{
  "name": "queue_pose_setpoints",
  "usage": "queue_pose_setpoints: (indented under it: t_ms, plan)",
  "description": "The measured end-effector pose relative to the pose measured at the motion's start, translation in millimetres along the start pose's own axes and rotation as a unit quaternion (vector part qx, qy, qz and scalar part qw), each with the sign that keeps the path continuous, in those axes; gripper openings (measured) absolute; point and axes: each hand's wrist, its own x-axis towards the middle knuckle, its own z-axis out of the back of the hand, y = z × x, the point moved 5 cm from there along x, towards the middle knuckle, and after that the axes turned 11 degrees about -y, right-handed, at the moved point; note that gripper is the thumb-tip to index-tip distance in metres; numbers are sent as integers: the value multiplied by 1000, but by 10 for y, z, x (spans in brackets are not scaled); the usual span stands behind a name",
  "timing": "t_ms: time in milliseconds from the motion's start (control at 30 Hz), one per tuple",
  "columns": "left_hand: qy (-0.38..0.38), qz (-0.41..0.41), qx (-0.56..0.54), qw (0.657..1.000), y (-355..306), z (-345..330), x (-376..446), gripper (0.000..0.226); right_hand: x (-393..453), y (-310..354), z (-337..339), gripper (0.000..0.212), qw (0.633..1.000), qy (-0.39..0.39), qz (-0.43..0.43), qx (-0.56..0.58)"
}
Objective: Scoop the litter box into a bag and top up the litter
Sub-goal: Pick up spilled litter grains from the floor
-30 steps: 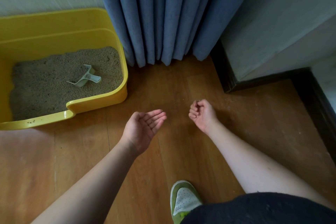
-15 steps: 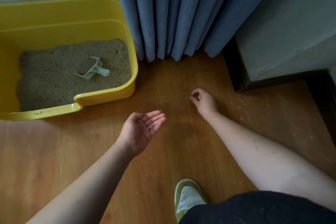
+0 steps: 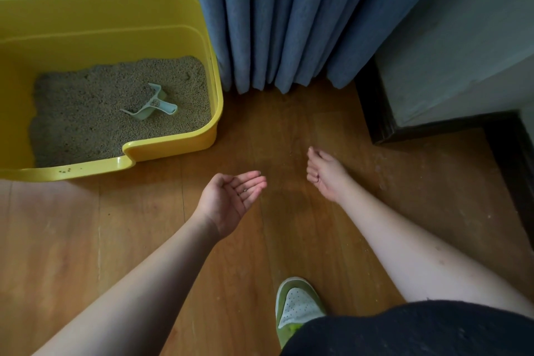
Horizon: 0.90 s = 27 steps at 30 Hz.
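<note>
While the cupped left hand (image 3: 234, 196) holds a few stray grains, just right of the yellow plastic litter box (image 3: 173, 11), pinch slowly with the right hand (image 3: 325, 175), fingers bunched, maybe on one.

Long blue cloth curtains (image 3: 277, 20) hang down to the brown wooden floor (image 3: 260, 118). My green and white shoe (image 3: 297, 306) stands on it.
</note>
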Motion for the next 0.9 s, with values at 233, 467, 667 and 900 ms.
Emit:
queue_pose_setpoints:
  t_ms: [233,467,667,900]
  plan:
    - [-6,10,34,999,87,72,13,53,-239,-376,-88,22,976,110,-124,141]
    - [-23,30,64,997,208,239,-35,54,-238,-127,-121,31,896,-56,206,-389]
    - [-30,29,66,997,192,294,-46,53,-195,-149,-260,14,814,-42,328,-478]
    - [-29,18,64,997,145,328,-69,52,-148,-127,-310,14,799,-55,329,-500]
